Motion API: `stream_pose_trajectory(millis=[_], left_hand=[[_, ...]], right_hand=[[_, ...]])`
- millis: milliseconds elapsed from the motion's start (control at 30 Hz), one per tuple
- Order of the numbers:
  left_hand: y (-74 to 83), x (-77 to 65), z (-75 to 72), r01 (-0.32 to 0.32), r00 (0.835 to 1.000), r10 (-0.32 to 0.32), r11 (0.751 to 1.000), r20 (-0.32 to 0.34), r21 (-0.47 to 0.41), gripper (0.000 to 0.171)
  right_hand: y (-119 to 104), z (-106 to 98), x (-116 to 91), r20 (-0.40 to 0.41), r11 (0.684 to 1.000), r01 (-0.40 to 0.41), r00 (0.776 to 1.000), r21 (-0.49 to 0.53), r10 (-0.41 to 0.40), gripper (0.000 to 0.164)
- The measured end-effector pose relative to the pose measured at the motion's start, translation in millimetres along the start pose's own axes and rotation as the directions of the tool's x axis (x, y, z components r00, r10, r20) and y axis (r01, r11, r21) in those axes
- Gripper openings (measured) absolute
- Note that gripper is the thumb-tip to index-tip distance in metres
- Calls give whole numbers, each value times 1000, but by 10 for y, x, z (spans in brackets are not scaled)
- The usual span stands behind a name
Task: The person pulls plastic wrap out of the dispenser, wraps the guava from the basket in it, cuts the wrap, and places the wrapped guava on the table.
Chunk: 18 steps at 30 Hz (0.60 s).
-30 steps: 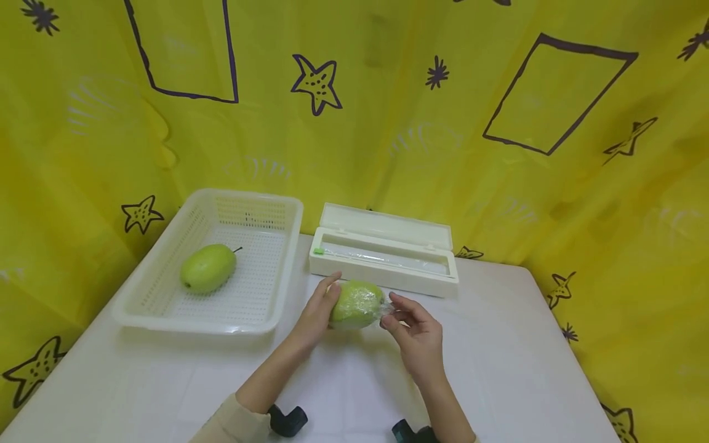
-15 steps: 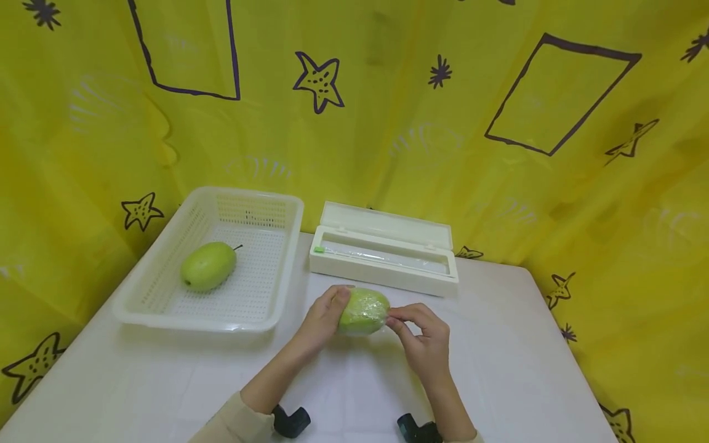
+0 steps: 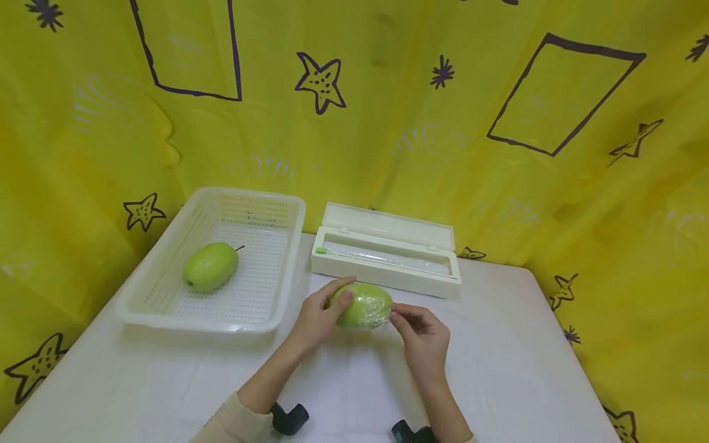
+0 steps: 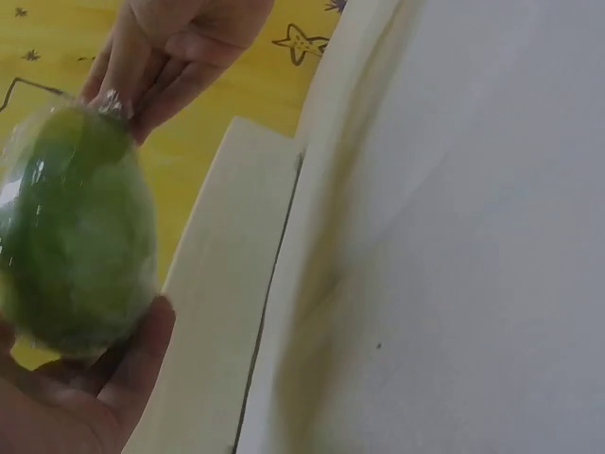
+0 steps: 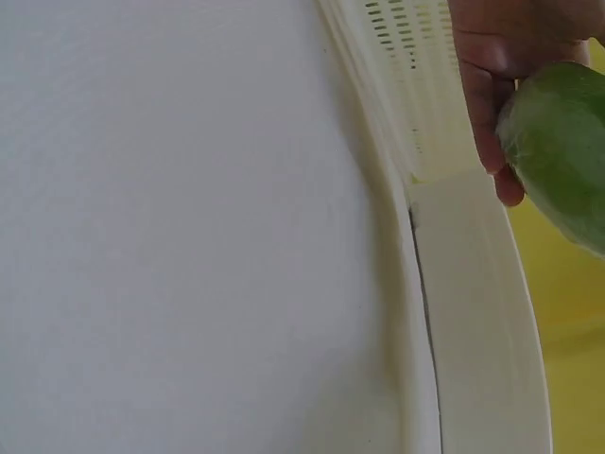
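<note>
A green pear wrapped in clear film (image 3: 364, 305) (image 4: 77, 236) (image 5: 560, 149) is held just above the white table (image 3: 498, 369), in front of the wrap dispenser. My left hand (image 3: 320, 314) grips its left end, thumb on top. My right hand (image 3: 422, 332) pinches the film at the pear's right end, where the wrap bunches. In the left wrist view the right hand's fingers (image 4: 151, 57) pinch the twisted film above the pear. A second, bare green pear (image 3: 210, 266) lies in the white basket (image 3: 166, 307).
A white cling-film dispenser box (image 3: 386, 255) with its lid open stands behind the hands. The perforated basket sits at the table's left. A yellow curtain with stars (image 3: 498, 154) closes in the back and sides. Black wrist mounts (image 3: 288, 419) show at the bottom edge.
The right hand's fingers have gone from spread to pinched on the film at the pear's right end. The left hand's thumb moved on top of the pear, which shifted slightly right.
</note>
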<state>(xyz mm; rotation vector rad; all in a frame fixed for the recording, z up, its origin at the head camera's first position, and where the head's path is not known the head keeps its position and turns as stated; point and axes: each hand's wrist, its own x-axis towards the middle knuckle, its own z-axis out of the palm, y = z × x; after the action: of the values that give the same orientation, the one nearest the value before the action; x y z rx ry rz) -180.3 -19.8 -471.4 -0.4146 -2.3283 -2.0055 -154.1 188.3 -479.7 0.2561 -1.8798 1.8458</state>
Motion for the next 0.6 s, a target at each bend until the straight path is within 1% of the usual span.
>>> stream_pose_trajectory(millis=[33,67,100,133,167,200,233,267,300,333,367,400,433,467,500,567,600], left_hand=[[4,2,-15,16,1000,-16,999,22,-28,35],[8,3,-24,31,999,-29,998,45,-58,34],[9,4,-26,49,997,-43,995,68,-88,34],[8,5,-19,57,996,-49,993,80,-105,36],[10,1,-2,60,995,-50,991,84,-118,37],[3,-3,24,62,996,-52,990,77,-127,39],[-2,-9,56,58,997,-51,990,57,-128,41],[-5,-15,91,42,999,-39,992,25,-117,43],[-10,-22,126,25,1000,-27,994,-15,-103,43],[-17,-29,156,8,998,-12,996,-56,-84,43],[-18,-37,179,-10,996,3,997,-85,-78,41],[-20,-43,193,-16,994,9,997,-107,-74,40],[-21,-47,196,-23,993,15,998,-114,-67,38],[-22,-49,190,-23,994,15,997,-106,-75,36],[-22,-50,174,-13,996,5,996,-87,-93,33],[-25,-37,125,15,1000,-18,989,-18,-150,29],[-26,-28,95,30,999,-27,985,21,-170,30]], right_hand=[[-13,7,1,-25,998,-53,998,20,53,21],[-27,16,3,-54,992,-116,991,51,118,25],[-45,28,5,-81,978,-186,978,95,194,28],[-66,41,9,-98,957,-254,958,143,269,31],[-85,52,12,-103,929,-321,934,185,343,35],[-104,64,16,-97,896,-384,906,222,413,38],[-121,76,18,-75,864,-440,880,243,469,41],[-136,87,20,-43,838,-485,859,252,510,46],[-150,95,17,-1,819,-519,845,244,535,49],[-158,101,12,42,812,-539,837,223,545,54],[-164,105,4,80,810,-553,832,195,549,58],[-165,106,-4,109,816,-552,834,173,541,61],[-165,105,-13,126,824,-544,839,159,530,63],[-162,100,-19,128,832,-534,845,150,519,64],[-155,91,-23,121,841,-521,853,146,508,63],[-151,67,-16,88,858,-491,871,150,483,58],[-147,54,-11,71,867,-473,881,157,468,54]])
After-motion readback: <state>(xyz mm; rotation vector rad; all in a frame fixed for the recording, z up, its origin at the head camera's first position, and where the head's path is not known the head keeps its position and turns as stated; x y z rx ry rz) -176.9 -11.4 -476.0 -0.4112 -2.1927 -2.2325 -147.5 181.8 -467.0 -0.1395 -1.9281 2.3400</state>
